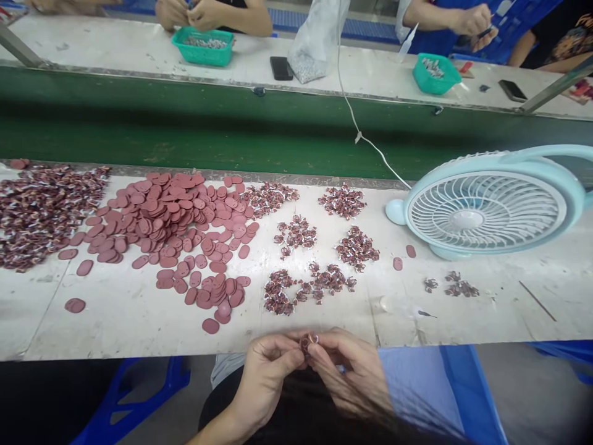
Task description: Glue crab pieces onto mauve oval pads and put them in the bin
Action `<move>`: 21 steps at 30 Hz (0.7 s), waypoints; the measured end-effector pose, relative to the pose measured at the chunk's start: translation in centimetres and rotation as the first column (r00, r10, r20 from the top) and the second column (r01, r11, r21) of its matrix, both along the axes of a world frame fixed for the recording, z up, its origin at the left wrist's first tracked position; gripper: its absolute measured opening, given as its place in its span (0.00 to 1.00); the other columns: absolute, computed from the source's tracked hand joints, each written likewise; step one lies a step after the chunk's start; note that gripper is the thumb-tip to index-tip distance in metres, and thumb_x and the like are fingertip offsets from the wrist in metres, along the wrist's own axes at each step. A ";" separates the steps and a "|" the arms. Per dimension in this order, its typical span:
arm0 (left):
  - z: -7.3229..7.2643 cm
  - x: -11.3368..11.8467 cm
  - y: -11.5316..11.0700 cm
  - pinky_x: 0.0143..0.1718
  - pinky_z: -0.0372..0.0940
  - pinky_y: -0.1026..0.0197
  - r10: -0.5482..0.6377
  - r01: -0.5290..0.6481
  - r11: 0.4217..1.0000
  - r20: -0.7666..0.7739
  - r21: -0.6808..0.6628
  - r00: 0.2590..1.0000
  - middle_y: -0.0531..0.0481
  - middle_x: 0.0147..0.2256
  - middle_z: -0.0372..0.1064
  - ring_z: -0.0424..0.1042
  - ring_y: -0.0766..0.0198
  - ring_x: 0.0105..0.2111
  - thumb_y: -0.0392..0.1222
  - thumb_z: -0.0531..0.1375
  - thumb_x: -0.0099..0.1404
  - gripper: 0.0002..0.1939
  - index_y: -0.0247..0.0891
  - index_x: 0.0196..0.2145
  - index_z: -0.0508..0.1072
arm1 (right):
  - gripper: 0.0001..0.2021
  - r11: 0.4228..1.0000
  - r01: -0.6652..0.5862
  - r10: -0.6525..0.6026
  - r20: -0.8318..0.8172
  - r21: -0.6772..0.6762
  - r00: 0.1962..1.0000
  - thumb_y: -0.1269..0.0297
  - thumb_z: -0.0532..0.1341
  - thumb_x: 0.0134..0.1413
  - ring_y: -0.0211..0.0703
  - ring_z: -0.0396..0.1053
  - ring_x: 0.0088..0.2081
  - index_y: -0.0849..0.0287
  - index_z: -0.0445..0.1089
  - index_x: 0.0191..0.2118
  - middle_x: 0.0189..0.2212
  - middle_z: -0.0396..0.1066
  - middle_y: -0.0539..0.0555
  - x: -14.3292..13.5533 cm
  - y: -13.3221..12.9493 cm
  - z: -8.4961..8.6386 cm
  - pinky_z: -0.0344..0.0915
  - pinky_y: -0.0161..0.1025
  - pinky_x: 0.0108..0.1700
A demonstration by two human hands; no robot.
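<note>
At the table's near edge my left hand point(271, 371) and my right hand point(349, 364) meet, fingers pinched together. Between their fingertips is a small brown figurine piece point(306, 342) with a bit of white; its details are too small to make out. Just beyond my hands lie piles of similar small brown pieces point(280, 290), set out in several heaps. To their left spreads a big pile of flat reddish-brown oval discs point(171, 207), some with small holes. A dense heap of brown pieces point(39, 210) covers the far left.
A light blue fan point(486, 207) lies at the right, its white cord point(354, 117) running across the green channel point(208, 130). A small glue bottle point(398, 306) is right of my hands. Opposite, co-workers' hands work by green baskets point(204, 52). A blue bin point(472, 395) stands below right.
</note>
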State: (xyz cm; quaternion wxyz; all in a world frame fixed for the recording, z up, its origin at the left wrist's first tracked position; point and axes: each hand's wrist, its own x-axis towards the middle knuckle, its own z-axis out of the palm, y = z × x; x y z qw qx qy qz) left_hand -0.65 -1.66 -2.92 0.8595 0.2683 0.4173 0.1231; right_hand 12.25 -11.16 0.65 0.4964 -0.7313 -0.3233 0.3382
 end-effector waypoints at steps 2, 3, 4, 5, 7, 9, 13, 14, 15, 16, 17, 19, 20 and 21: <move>-0.2 0.0 -0.1 0.41 0.71 0.68 -0.001 0.001 1.000 0.012 0.013 1.000 0.46 0.41 0.78 0.76 0.65 0.41 0.43 0.73 0.52 0.12 0.32 0.24 0.78 | 0.06 1.000 0.018 -0.019 -0.053 -0.015 0.998 0.63 0.64 0.59 0.35 0.76 0.30 0.49 0.78 0.41 0.33 0.78 0.49 -0.2 -0.1 -0.2 0.75 0.29 0.33; -0.4 0.0 -0.3 0.41 0.71 0.68 0.001 -0.002 1.000 0.016 0.017 1.000 0.46 0.43 0.77 0.77 0.65 0.41 0.43 0.72 0.53 0.11 0.32 0.25 0.77 | 0.06 0.999 0.022 -0.024 -0.083 -0.029 0.996 0.62 0.64 0.59 0.35 0.76 0.31 0.49 0.79 0.41 0.34 0.78 0.50 -0.3 -0.1 -0.4 0.75 0.29 0.34; -0.5 0.0 -0.5 0.42 0.71 0.67 0.011 -0.011 1.000 0.016 0.019 1.000 0.47 0.44 0.77 0.77 0.65 0.41 0.43 0.72 0.53 0.11 0.33 0.25 0.77 | 0.07 0.999 0.030 -0.034 -0.119 -0.040 0.992 0.61 0.64 0.58 0.36 0.76 0.31 0.50 0.79 0.41 0.34 0.78 0.51 -0.5 -0.3 -0.7 0.75 0.30 0.35; -0.7 0.1 -0.7 0.44 0.72 0.66 0.023 -0.023 1.000 0.015 0.020 1.000 0.47 0.45 0.77 0.77 0.65 0.42 0.42 0.72 0.54 0.10 0.33 0.26 0.77 | 0.07 0.998 0.039 -0.048 -0.169 -0.051 0.984 0.60 0.65 0.58 0.36 0.76 0.32 0.50 0.79 0.42 0.35 0.78 0.51 -0.6 -0.4 -1.0 0.76 0.31 0.35; -0.9 0.0 -1.2 0.49 0.72 0.62 0.029 -0.030 0.999 0.034 0.034 0.999 0.47 0.48 0.76 0.77 0.62 0.46 0.43 0.71 0.55 0.10 0.34 0.29 0.78 | 0.09 0.995 0.070 -0.088 -0.314 -0.068 0.945 0.58 0.65 0.57 0.38 0.77 0.33 0.51 0.78 0.43 0.35 0.77 0.52 -0.7 -1.0 -1.7 0.77 0.33 0.37; -0.9 -0.4 -1.2 0.54 0.72 0.57 -0.021 0.015 0.997 0.079 0.077 0.997 0.45 0.53 0.74 0.76 0.58 0.51 0.44 0.70 0.57 0.10 0.36 0.34 0.79 | 0.09 0.989 0.134 -0.147 -0.454 -0.061 0.879 0.57 0.66 0.57 0.40 0.77 0.33 0.51 0.78 0.42 0.33 0.77 0.52 -0.5 -2.3 -2.6 0.77 0.36 0.36; -0.8 -2.0 2.8 0.62 0.67 0.55 -0.176 0.211 0.833 -0.117 0.512 0.977 0.44 0.56 0.71 0.71 0.58 0.58 0.44 0.66 0.62 0.10 0.39 0.41 0.80 | 0.09 0.930 0.367 -0.302 -0.521 0.024 0.798 0.58 0.69 0.51 0.43 0.75 0.26 0.47 0.79 0.41 0.33 0.77 0.53 0.9 -7.3 -4.7 0.75 0.40 0.25; -0.8 -2.4 4.6 0.65 0.65 0.56 -0.160 0.284 0.670 -0.240 0.686 0.958 0.46 0.55 0.72 0.71 0.61 0.58 0.44 0.64 0.63 0.10 0.40 0.42 0.80 | 0.11 0.910 0.414 -0.349 -0.513 0.013 0.784 0.59 0.70 0.49 0.45 0.75 0.26 0.47 0.79 0.40 0.34 0.77 0.53 1.4 -9.0 -5.2 0.74 0.41 0.23; -0.8 -2.8 6.6 0.64 0.65 0.56 -0.141 0.359 0.431 -0.332 0.828 0.933 0.47 0.55 0.72 0.71 0.61 0.56 0.44 0.65 0.63 0.11 0.42 0.43 0.80 | 0.11 0.882 0.470 -0.400 -0.491 0.023 0.774 0.58 0.71 0.47 0.44 0.73 0.23 0.48 0.79 0.39 0.34 0.77 0.54 1.9 -10.7 -5.6 0.74 0.41 0.22; -0.9 -3.1 8.6 0.63 0.64 0.55 -0.059 0.447 0.201 -0.445 0.872 0.894 0.49 0.55 0.72 0.71 0.61 0.56 0.46 0.65 0.62 0.13 0.44 0.44 0.80 | 0.11 0.851 0.524 -0.461 -0.454 0.016 0.763 0.58 0.72 0.45 0.43 0.73 0.22 0.49 0.80 0.38 0.35 0.76 0.54 2.5 -12.4 -6.0 0.74 0.42 0.23; -1.0 -3.3 10.4 0.65 0.62 0.53 0.010 0.566 0.000 -0.566 0.824 0.824 0.51 0.55 0.72 0.69 0.60 0.56 0.48 0.64 0.63 0.15 0.46 0.47 0.79 | 0.11 0.813 0.582 -0.532 -0.413 -0.007 0.739 0.59 0.72 0.44 0.43 0.73 0.23 0.50 0.80 0.37 0.35 0.76 0.54 3.1 -14.0 -6.3 0.75 0.42 0.24; -1.3 -3.5 13.4 0.62 0.62 0.51 0.134 0.712 -0.196 -0.701 0.674 0.701 0.50 0.54 0.73 0.69 0.57 0.55 0.52 0.61 0.65 0.19 0.44 0.50 0.77 | 0.12 0.731 0.681 -0.656 -0.322 -0.047 0.682 0.57 0.74 0.41 0.43 0.73 0.24 0.53 0.80 0.35 0.34 0.75 0.54 4.1 -16.8 -6.9 0.75 0.41 0.25; -1.5 -3.5 14.5 0.61 0.63 0.52 0.140 0.737 -0.249 -0.729 0.629 0.670 0.50 0.53 0.73 0.70 0.57 0.54 0.54 0.59 0.66 0.19 0.43 0.49 0.78 | 0.13 0.692 0.719 -0.704 -0.281 -0.063 0.653 0.56 0.74 0.41 0.43 0.73 0.25 0.54 0.79 0.34 0.33 0.75 0.54 4.6 -18.0 -7.2 0.75 0.40 0.25; -1.7 -3.5 15.3 0.61 0.63 0.53 0.140 0.742 -0.282 -0.739 0.609 0.659 0.51 0.53 0.73 0.71 0.59 0.53 0.54 0.57 0.67 0.19 0.43 0.49 0.77 | 0.14 0.658 0.749 -0.740 -0.245 -0.072 0.626 0.54 0.74 0.41 0.43 0.73 0.26 0.55 0.78 0.34 0.33 0.75 0.54 5.2 -19.1 -7.5 0.74 0.40 0.25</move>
